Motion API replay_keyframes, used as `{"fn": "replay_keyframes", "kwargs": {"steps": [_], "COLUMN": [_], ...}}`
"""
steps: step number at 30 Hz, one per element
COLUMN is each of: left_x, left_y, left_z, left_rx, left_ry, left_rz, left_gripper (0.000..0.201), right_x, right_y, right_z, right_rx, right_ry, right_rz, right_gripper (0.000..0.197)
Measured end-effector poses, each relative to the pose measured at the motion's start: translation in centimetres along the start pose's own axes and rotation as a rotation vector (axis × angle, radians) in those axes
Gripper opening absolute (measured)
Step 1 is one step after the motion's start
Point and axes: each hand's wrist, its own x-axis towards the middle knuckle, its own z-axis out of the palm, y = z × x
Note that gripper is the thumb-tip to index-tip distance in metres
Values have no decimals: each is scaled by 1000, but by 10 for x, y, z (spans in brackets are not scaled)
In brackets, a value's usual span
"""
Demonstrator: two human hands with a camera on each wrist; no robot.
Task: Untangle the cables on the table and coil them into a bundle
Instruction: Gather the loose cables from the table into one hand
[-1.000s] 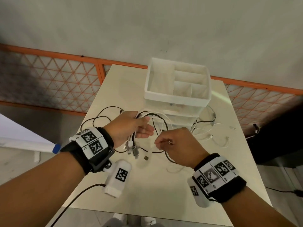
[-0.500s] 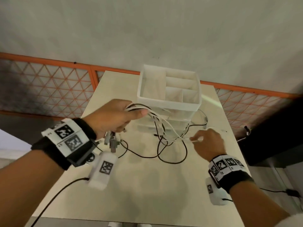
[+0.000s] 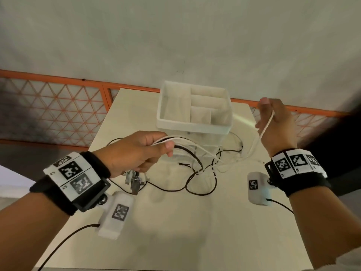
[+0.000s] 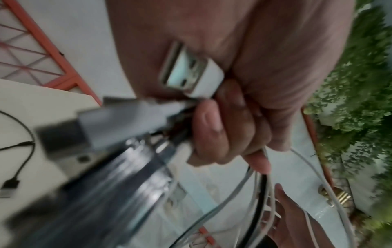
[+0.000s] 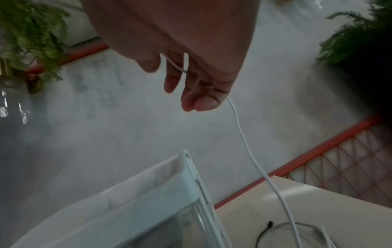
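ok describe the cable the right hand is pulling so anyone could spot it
Start at the white divided box at the table's far end. To its right, the raised right hand pinches a white cable: the only strand stretched taut, rising off the table.

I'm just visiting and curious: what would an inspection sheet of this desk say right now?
Surface: pale table, mostly bare near the person.
Job's things: tangled black and white cables, partly lifted.
Clutter: white divided organizer at the far edge.
Grippers: left hand grips several cables, plugs dangling; right hand holds one white cable, raised.
Cables: black loops lie on the table.
Surroundings: grey floor, orange lattice fence.
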Motion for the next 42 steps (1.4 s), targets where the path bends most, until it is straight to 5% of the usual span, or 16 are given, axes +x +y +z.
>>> {"fn": "replay_keyframes", "kwargs": {"steps": [5,9,12,14,18,23,27,30,33,35,38,42], "left_x": [-6,-4,0,3,7,11,12,10,6,5,9,15], "left_y": [4,3,-5,-13,-24,-23,-21,-22,-22,-23,-26,-20], "left_z": [2,0,0,-2,-7,4,11,9,3,0,2,22], "left_rx": [-71,-19,14,-13,-27,40,44,58,58,47,66,271], "left_ry": [-87,112,237,337,405,360,321,276,263,309,347,226], "left_rz": [62,3,-57,-87,-160,-223,-185,-174,-159,-162,-174,-94], "left_gripper": [36,32,31,29,26,43,45,48,52,54,48,39], "right_x": [-8,-21,-41,-55,-55,-24,-21,-40,-70,-81,-84,-111], "right_y": [-6,18,50,64,62,19,12,34,68,71,34,-55], "right_z": [3,18,35,41,37,14,14,23,31,34,36,55], "right_rx": [215,386,-37,-250,-450,-61,81,5,-222,-281,-118,151], "right_ry": [6,-200,-590,-690,-522,-236,-196,-368,-735,-782,-628,-712], "right_rz": [-153,-24,150,336,351,121,-69,43,268,302,158,-276], "right_gripper": [31,19,28,20,26,18,16,34,69,55,40,87]}}
